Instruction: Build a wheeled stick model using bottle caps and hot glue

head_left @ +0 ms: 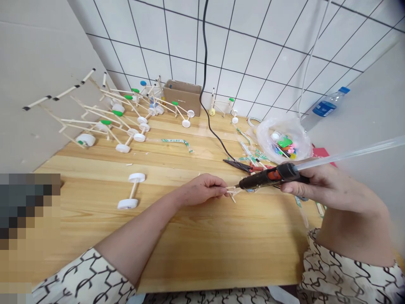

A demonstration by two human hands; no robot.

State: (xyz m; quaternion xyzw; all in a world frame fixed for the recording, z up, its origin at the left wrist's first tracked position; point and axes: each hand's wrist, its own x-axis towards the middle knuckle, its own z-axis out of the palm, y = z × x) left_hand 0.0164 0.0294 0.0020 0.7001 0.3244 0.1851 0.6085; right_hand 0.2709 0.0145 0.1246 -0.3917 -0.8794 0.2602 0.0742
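Between its thumb and fingers, my left hand [207, 189] pinches a small frame of pale wooden sticks [232, 195] just above the table. My right hand [327, 185] is wrapped round a black hot glue gun [268, 175], a clear glue stick jutting from its back. The gun's nozzle touches or nearly touches the sticks close to my left fingertips; I cannot tell which. Left of my left arm, a stick axle with two white wheels [134, 190] lies on the wood.
Several stick tricycle models [117, 122] stand at the back left by a cardboard box [183, 97]. Pliers [240, 165] and tape scraps lie beyond the gun. A plastic bag of coloured bits [268, 131] and a bottle [330, 103] are at right. A black cord [205, 55] hangs down.
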